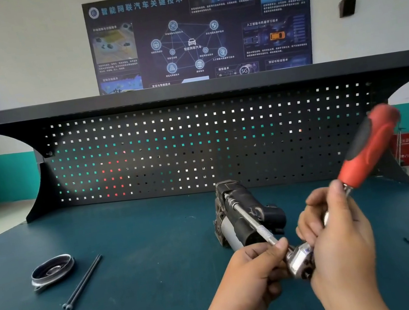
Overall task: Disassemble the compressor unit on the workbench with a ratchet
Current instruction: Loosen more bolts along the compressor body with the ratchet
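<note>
Teal worktop [145, 244] before a pegboard [196, 142]: the compressor unit [244, 229] stands right of centre. The ratchet [368, 147], red handle raised, reaches it through an extension bar [264, 232]. Left hand [251, 273] fingers pinch the bar beside the ratchet head. Right hand [342, 237] fingers curl round the ratchet shank. An end cap [53, 271] and two long bolts [84, 281] lie well to the left.

Wall poster [201, 32], 12 o'clock: title "智能网联汽车关键技术", hub label "智能网联汽车", "5G" badge at its 6 o'clock edge. Smaller print unreadable.

Dark compressor unit [237, 232] lies on the tabletop [145, 244]; the red-handled ratchet [368, 147] has a long extension [246, 214] seemingly seated in its far end.
</note>
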`<state>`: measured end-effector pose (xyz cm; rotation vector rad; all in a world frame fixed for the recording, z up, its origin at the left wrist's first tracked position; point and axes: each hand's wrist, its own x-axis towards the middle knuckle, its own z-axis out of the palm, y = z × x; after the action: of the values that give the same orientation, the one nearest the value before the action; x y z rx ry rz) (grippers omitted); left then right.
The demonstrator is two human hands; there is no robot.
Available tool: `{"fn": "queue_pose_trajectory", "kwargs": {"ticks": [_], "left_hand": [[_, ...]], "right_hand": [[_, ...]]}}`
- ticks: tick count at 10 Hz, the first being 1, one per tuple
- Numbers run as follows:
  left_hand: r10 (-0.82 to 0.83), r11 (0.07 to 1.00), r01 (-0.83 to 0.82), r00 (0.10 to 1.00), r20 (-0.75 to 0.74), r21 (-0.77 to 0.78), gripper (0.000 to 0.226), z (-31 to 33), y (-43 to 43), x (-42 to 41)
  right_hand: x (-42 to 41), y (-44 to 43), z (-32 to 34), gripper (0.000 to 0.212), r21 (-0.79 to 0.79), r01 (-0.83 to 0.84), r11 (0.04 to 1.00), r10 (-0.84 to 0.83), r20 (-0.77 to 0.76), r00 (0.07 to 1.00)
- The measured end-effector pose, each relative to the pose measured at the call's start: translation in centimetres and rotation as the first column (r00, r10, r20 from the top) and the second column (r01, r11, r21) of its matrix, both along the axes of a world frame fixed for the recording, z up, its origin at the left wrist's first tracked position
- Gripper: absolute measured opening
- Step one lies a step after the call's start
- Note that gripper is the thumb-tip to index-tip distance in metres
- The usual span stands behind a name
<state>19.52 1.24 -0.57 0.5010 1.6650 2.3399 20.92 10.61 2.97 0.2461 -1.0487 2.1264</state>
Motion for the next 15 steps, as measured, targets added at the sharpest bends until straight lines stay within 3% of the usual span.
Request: {"fn": "queue_pose_trajectory", "kwargs": {"ticks": [2,3,4,5,6,7,8,9,10,11,12,13,15], "left_hand": [[-0.026,1.000,0.025,1.000,-0.016,-0.012,0.032,-0.3,0.1,-0.1],[-0.014,0.999,0.013,0.999,-0.031,-0.044,0.030,-0.6,0.1,-0.3],[-0.002,0.997,0.000,1.000,-0.024,-0.074,0.016,-0.3,0.0,0.0],[0.006,1.000,-0.009,0.997,-0.083,-0.028,0.023,-0.3,0.0,0.2],[-0.045,0.996,0.032,0.984,-0.173,-0.080,0.023,-0.6,-0.3,0.0],[0.035,0.999,-0.040,0.986,-0.161,-0.030,0.021,-1.8,-0.1,-1.1],[0.045,0.999,-0.042,0.991,-0.128,0.025,0.023,-1.8,0.2,-1.5],[0.032,0.999,-0.033,0.994,-0.102,-0.011,0.015,-1.7,0.2,-1.5],[0.029,1.000,-0.029,0.996,-0.084,0.006,0.023,-2.0,0.1,-1.9],[0.024,1.000,-0.025,0.995,-0.101,-0.011,0.031,-1.5,-0.1,-1.4],[0.017,0.999,-0.023,0.991,-0.132,-0.045,0.037,-1.1,-0.4,-1.3],[0.011,0.995,-0.024,0.992,-0.128,-0.094,0.050,-1.1,-0.4,-1.3],[0.103,0.985,-0.112,0.992,-0.072,-0.130,0.049,-0.8,-0.1,-1.0]], "right_hand": [[-0.1,-0.1,-0.8,0.036,0.384,0.136,0.913,-0.114,-0.080,0.990],[0.0,-0.2,-1.2,0.039,0.559,0.278,0.781,-0.194,-0.207,0.959],[0.3,-0.5,-1.2,0.022,0.668,0.423,0.612,-0.226,-0.365,0.903],[0.3,-0.7,-1.1,0.033,0.725,0.457,0.515,-0.188,-0.425,0.886],[0.2,-0.8,-1.5,0.055,0.773,0.439,0.457,-0.123,-0.434,0.892],[0.3,-1.2,-1.7,0.059,0.800,0.418,0.431,-0.111,-0.412,0.904],[0.4,-1.6,-1.7,0.041,0.764,0.359,0.536,-0.129,-0.346,0.929],[0.4,-1.8,-1.5,0.026,0.600,0.210,0.772,-0.100,-0.212,0.972],[0.4,-1.7,-1.0,0.035,0.265,0.002,0.964,0.017,-0.070,0.997],[0.4,-1.4,-0.4,0.044,-0.038,-0.044,0.998,0.043,-0.018,0.999],[-0.2,-1.0,-0.4,0.056,-0.223,-0.064,0.973,0.070,0.020,0.997],[-0.3,-0.8,-0.4,0.057,-0.217,-0.051,0.975,0.061,0.040,0.997],[0.4,-1.1,-0.2,0.041,0.019,0.043,0.999,-0.043,-0.026,0.999]]}}
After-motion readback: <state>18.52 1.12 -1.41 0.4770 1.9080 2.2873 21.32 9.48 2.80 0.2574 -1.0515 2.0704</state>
